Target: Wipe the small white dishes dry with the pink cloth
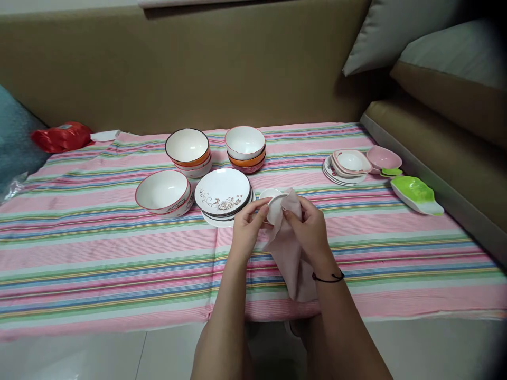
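Between my hands is a small white dish (274, 212), raised above the striped cloth. My left hand (250, 224) grips its left rim with thumb and fingers. A pale pink cloth (288, 248) is pinched in my right hand (311, 227) over the dish's right edge, and its loose end hangs down toward the front. Just behind the held dish sits another small white dish (270, 193), partly hidden. To the left of my left hand lies a stack of plates (223, 191), the top one white with a brown flower pattern.
Stacked bowls (187, 146) stand at the back left, with more bowls (245, 142) beside them and others (162, 192) in front. At the right are small plates and bowls (348, 163), a pink bowl (383, 158) and a green leaf-shaped dish (414, 192). A red bundle (62, 137) lies far left.
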The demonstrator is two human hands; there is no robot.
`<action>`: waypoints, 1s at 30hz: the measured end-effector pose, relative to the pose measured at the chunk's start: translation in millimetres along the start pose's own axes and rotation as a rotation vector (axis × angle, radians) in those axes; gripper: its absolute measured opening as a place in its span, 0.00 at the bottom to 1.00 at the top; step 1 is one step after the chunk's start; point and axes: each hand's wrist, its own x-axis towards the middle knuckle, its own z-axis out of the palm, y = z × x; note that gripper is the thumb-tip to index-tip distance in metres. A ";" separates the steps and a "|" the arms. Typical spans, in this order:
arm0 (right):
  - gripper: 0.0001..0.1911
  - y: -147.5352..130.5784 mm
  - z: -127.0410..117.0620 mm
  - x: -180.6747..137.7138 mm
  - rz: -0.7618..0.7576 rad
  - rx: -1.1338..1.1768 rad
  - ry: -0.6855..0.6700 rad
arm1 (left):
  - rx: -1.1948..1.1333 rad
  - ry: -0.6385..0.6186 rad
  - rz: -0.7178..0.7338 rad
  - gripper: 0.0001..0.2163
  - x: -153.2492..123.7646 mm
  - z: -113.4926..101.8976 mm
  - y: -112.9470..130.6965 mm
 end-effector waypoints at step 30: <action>0.15 -5.4 3.5 -3.3 0.052 -0.084 0.118 | 0.218 -0.080 0.099 0.13 -2.4 7.0 -2.2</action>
